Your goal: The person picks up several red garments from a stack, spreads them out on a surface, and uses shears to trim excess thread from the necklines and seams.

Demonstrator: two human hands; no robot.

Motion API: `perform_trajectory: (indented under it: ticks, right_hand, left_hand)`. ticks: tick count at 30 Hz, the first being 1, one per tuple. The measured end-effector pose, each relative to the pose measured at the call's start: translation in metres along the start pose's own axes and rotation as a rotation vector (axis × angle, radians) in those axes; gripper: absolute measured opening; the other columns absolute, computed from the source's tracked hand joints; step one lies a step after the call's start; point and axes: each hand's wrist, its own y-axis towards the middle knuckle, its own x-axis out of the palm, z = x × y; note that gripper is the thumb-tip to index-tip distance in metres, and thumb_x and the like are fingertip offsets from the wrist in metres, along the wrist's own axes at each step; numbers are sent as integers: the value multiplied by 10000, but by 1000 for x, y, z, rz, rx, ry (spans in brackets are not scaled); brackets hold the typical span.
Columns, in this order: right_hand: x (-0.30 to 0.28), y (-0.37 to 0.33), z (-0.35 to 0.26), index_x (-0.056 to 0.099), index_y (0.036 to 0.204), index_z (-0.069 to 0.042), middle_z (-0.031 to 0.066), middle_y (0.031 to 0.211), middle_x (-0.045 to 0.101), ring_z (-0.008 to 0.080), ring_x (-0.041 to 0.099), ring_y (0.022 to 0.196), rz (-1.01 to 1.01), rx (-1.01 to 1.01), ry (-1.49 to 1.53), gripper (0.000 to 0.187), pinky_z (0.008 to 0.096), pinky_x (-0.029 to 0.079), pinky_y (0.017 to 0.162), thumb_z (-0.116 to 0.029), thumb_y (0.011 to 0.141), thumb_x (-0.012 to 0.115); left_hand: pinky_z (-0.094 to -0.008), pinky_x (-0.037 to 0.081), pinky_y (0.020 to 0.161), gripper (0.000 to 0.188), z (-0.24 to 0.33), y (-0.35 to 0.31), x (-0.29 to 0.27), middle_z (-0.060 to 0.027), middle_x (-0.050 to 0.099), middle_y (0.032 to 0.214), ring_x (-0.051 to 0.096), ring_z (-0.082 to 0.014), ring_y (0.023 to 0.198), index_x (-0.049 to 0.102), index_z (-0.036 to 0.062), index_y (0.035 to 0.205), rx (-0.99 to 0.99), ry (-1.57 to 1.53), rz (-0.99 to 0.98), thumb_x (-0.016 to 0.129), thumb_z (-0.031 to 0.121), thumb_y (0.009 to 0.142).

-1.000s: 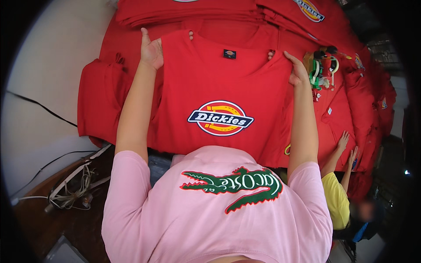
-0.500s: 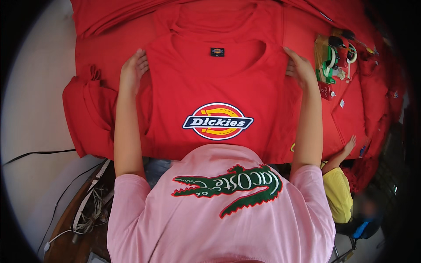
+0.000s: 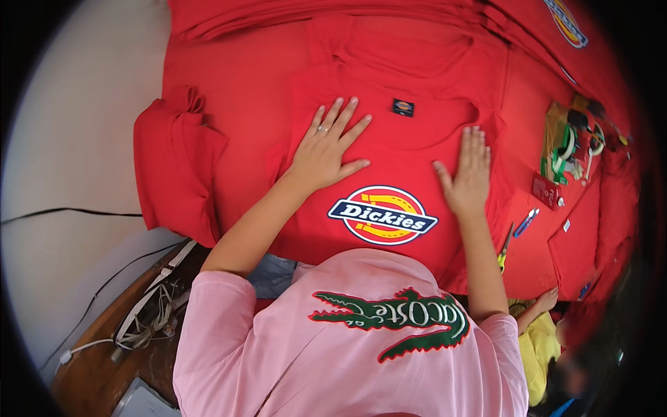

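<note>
In the head view, the red shirt (image 3: 410,163) is lying directly beneath both hands, neckline away from the person, long axis running toward the body. The left hand (image 3: 330,146) is resting flat, fingers spread; the right hand (image 3: 469,174) likewise, thumb apart. Neither grip is grasping anything. Farther right, a green tape dispenser (image 3: 566,149) is sitting in or against a tan box (image 3: 554,121); I cannot tell which.

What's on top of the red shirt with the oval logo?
The left hand and right hand rest palm-down on the red shirt, with its oval logo uncovered. The fabric beneath them is hidden.
</note>
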Motion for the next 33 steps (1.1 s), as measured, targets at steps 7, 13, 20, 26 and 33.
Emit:
perform_trajectory:
  ticks: [7,13,20,26,33]
  right_hand:
    - [6,59,19,262,1635,21,211,1707,272,358,273,1578,137,-27,-63,958,489,227,1281,-580,981,621]
    - [4,56,16,270,1630,30,215,1704,276,359,264,1583,120,-10,-60,951,486,221,1284,-566,981,628]
    - [10,51,19,272,1627,35,225,1702,275,364,258,1584,148,-26,-65,945,490,201,1292,-575,989,608]
    - [30,17,-28,269,1628,36,249,1703,254,384,225,1591,197,209,-127,871,505,160,1303,-532,1030,546]
    - [7,-164,-71,314,1648,-112,121,1735,244,306,198,1612,-278,-484,259,746,512,134,1309,-443,1031,573]
  left_hand:
    - [-570,198,1277,937,-14,30,-2,-170,171,1744,156,-414,1602,334,200,1655,-3,5,55,595,715,918]
    - [-572,194,1277,970,-14,32,-2,-199,162,1739,148,-442,1597,326,194,1658,-10,10,66,577,754,908]
    - [-577,155,1287,952,-35,84,8,-196,169,1739,140,-433,1600,301,191,1668,-175,55,281,532,759,939]
    - [-584,109,1291,837,-17,70,-30,-137,151,1757,121,-387,1615,281,185,1673,-121,207,134,554,610,1006]
    - [-640,101,1268,807,101,-183,52,-136,135,1762,117,-382,1620,335,152,1652,-148,46,-27,629,503,987]
